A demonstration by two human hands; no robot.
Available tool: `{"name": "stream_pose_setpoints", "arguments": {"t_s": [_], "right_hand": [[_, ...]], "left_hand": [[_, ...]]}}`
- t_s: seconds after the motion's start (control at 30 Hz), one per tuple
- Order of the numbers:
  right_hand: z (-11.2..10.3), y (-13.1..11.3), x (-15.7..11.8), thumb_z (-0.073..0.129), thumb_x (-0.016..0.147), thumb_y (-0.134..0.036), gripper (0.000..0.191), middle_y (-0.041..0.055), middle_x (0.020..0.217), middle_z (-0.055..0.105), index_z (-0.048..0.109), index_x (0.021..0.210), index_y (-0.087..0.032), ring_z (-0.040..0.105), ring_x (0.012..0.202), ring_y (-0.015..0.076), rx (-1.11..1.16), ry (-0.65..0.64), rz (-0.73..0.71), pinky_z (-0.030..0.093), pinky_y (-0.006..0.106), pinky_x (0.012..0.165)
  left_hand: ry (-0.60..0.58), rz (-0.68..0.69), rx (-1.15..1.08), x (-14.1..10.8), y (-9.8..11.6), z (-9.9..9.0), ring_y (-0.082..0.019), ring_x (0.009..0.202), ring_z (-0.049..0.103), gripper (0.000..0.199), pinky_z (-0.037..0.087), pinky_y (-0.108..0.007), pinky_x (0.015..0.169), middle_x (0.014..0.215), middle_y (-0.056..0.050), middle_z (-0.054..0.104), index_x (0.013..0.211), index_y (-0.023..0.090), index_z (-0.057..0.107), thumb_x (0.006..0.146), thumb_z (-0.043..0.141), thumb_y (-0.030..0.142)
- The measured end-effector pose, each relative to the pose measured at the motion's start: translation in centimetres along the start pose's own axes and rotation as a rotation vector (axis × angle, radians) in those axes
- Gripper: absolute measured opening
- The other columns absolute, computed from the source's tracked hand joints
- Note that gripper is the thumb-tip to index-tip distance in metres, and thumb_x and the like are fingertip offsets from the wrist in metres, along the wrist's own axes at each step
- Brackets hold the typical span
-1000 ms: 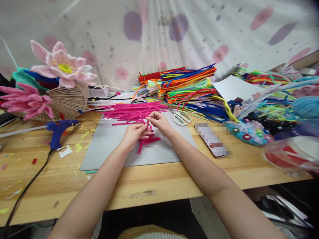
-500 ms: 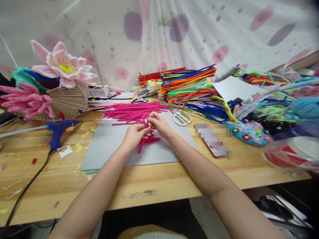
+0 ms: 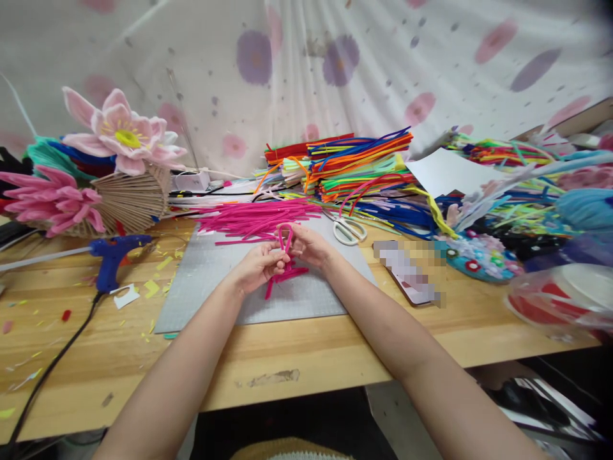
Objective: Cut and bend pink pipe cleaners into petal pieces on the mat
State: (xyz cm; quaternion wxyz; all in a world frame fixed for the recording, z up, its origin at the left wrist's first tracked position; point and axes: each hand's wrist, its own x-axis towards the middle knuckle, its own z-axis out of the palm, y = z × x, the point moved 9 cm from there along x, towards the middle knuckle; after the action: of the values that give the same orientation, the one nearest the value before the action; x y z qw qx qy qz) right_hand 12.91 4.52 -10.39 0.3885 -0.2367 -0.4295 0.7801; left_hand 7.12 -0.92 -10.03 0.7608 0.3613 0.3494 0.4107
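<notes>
A bright pink pipe cleaner (image 3: 286, 234), bent into a narrow pointed loop, stands up between my two hands. My left hand (image 3: 258, 265) pinches its lower end between thumb and fingers. On the other side, the fingers of my right hand (image 3: 309, 246) are curled against the loop near its top. Below the hands, more pink pieces (image 3: 291, 275) lie on the grey cutting mat (image 3: 205, 287). Just behind, a heap of straight pink pipe cleaners (image 3: 258, 216) spreads across the mat's far edge. My fingers partly cover the loop's lower end.
White-handled scissors (image 3: 349, 230) lie at the mat's upper right, with a phone (image 3: 407, 271) farther right. A blue glue gun (image 3: 112, 255) with a trailing cord sits on the left. Stacked coloured pipe cleaners (image 3: 359, 163) line the back, and fuzzy flowers (image 3: 124, 134) stand at the far left.
The pink loop now shows more clearly as a pointed shape. My right hand's fingers have shifted from pinching above to curling alongside it; my left hand keeps its pinch.
</notes>
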Motion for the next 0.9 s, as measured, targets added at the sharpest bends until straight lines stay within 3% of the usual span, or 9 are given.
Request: {"name": "stream_pose_setpoints", "arguments": {"t_s": [0.3, 0.67, 0.9], "right_hand": [[-1.3, 0.1, 0.1, 0.068, 0.064, -0.028, 0.019, 0.0016, 0.075, 0.065, 0.062, 0.078, -0.017, 0.045, 0.05, 0.0041, 0.074, 0.12, 0.03, 0.039, 0.015, 0.044], [-1.5, -0.3, 0.5, 0.071, 0.059, -0.022, 0.019, -0.0018, 0.067, 0.062, 0.058, 0.07, -0.015, 0.042, 0.046, 0.0013, 0.153, 0.184, -0.048, 0.036, 0.012, 0.042], [-2.4, -1.4, 0.1, 0.068, 0.055, -0.016, 0.018, -0.0066, 0.053, 0.051, 0.051, 0.062, -0.016, 0.042, 0.045, 0.0026, 0.146, 0.319, -0.148, 0.036, 0.014, 0.042]], "left_hand": [[-0.007, -0.003, 0.011, 0.1, -0.4, -0.3, -0.004, 0.047, 0.052, 0.029, 0.041, -0.011, 0.043, 0.061, 0.001, 0.059, 0.093, 0.013, 0.047, 0.069, 0.063, 0.01], [0.109, -0.007, -0.031, 0.5, -1.0, -1.2, -0.006, 0.048, 0.056, 0.031, 0.045, -0.013, 0.045, 0.063, 0.0, 0.062, 0.087, 0.016, 0.043, 0.067, 0.065, 0.006], [0.143, -0.005, -0.051, 0.4, -0.6, -1.5, -0.005, 0.048, 0.056, 0.028, 0.047, -0.013, 0.045, 0.063, -0.001, 0.062, 0.086, 0.015, 0.043, 0.068, 0.063, 0.006]]}}
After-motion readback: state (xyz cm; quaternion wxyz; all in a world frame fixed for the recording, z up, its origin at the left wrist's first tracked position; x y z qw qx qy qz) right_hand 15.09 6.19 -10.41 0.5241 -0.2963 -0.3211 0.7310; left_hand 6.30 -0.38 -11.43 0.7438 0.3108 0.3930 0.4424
